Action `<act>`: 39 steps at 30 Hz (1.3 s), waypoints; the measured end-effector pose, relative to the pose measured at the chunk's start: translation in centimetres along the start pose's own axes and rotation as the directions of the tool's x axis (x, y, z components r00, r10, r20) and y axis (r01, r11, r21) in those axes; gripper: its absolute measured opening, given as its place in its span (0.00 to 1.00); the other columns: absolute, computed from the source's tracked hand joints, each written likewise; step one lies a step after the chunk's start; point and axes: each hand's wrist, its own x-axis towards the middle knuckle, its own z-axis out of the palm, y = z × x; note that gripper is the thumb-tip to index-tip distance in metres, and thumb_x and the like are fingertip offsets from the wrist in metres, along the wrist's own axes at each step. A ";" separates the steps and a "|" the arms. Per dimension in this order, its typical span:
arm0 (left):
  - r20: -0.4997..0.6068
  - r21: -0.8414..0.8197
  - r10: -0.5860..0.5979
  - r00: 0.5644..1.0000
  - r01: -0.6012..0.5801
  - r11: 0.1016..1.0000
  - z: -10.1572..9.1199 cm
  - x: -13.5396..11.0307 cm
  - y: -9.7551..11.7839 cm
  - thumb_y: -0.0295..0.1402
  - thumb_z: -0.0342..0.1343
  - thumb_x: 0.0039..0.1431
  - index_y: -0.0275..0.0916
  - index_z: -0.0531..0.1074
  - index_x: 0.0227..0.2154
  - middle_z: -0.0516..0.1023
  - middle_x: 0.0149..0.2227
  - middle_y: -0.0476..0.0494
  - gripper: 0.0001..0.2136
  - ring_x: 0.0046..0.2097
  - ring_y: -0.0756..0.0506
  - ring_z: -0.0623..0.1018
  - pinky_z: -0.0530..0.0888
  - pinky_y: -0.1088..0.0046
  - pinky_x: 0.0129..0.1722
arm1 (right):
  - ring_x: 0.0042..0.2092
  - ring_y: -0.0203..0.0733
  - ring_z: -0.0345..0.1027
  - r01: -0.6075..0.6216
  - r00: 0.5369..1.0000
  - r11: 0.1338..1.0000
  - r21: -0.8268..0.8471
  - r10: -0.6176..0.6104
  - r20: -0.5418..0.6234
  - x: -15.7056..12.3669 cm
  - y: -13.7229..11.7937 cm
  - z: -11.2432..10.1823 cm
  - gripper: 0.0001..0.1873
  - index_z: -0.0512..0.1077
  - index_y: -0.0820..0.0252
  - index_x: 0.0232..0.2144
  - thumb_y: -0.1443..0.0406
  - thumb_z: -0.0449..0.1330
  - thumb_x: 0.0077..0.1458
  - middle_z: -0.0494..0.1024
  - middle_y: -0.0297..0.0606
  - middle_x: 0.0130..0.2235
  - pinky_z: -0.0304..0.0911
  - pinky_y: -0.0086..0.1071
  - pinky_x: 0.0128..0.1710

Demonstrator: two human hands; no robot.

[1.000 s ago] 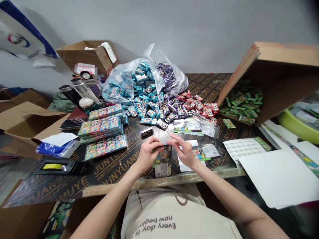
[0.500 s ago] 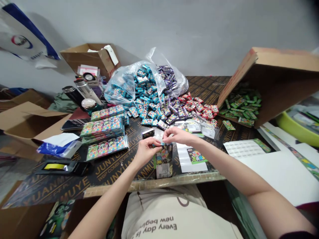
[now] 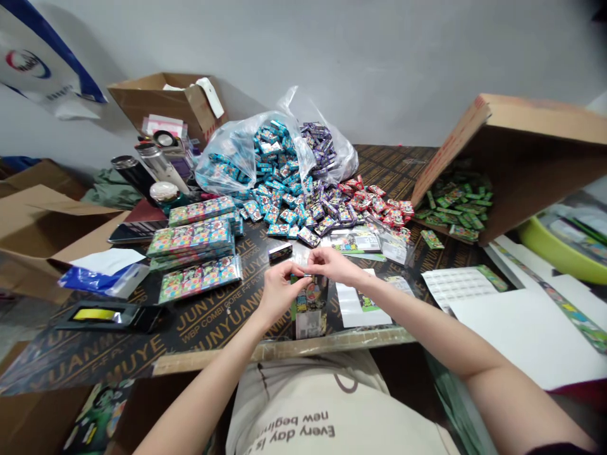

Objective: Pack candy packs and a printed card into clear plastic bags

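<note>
Near the table's front edge, my left hand (image 3: 279, 289) pinches the top edge of a dark printed packet (image 3: 310, 311) with a green side and a pale, barcode-like patch. Beside it, my right hand (image 3: 334, 265) is closed in a pinch at the same top edge, its fingertips close to the left ones. My fingers cover the packet's upper part. Just behind my left hand sits a small black box (image 3: 281, 253). Under my right forearm lie a white sheet (image 3: 348, 306) and a green-and-black printed card (image 3: 367, 301), partly hidden.
Clear bags (image 3: 227, 165) spill blue packs (image 3: 279, 158) and purple packs (image 3: 327, 212), with red packs (image 3: 379, 203) alongside. Green packs (image 3: 458, 202) fill a tipped carton (image 3: 535, 136). Stacked printed packets (image 3: 192, 243) and a tape dispenser (image 3: 102, 316) are on the left, white card sheets (image 3: 531, 335) right.
My right fingertips have come down and closed at the packet's top edge, close to my left fingers. The packet stays in place, and the view has shifted slightly.
</note>
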 end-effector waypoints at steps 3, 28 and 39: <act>-0.046 -0.046 -0.037 0.998 0.035 0.998 0.2 -0.3 0.0 0.34 0.60 0.45 0.36 0.68 0.26 0.73 0.27 0.48 0.08 0.30 0.50 0.73 0.70 0.74 0.32 | 0.20 0.29 0.54 -0.006 0.991 0.993 0.116 0.021 -0.129 -0.2 0.7 0.6 0.17 0.61 0.60 0.22 0.58 0.64 0.38 0.63 0.25 0.18 0.49 0.23 0.20; -0.004 0.895 -0.051 0.999 0.026 0.445 -11.0 -3.1 -10.9 0.29 0.45 0.54 0.32 0.57 0.55 0.57 0.58 0.31 0.23 0.60 0.33 0.54 0.51 0.47 0.55 | 0.42 0.49 0.60 -0.430 0.875 0.600 -0.675 0.092 -0.476 -4.7 15.1 -7.8 0.18 0.70 0.60 0.31 0.55 0.63 0.38 0.69 0.41 0.35 0.51 0.34 0.37; 0.187 -0.362 -0.472 0.862 0.507 0.782 0.7 -2.6 -2.7 0.48 0.51 0.50 0.34 0.71 0.42 0.76 0.42 0.35 0.23 0.43 0.40 0.75 0.72 0.62 0.41 | 0.42 0.43 0.66 0.098 0.722 0.639 -0.763 -0.573 -0.388 -5.9 9.6 -5.0 0.06 0.67 0.60 0.35 0.66 0.52 0.55 0.75 0.42 0.39 0.56 0.38 0.44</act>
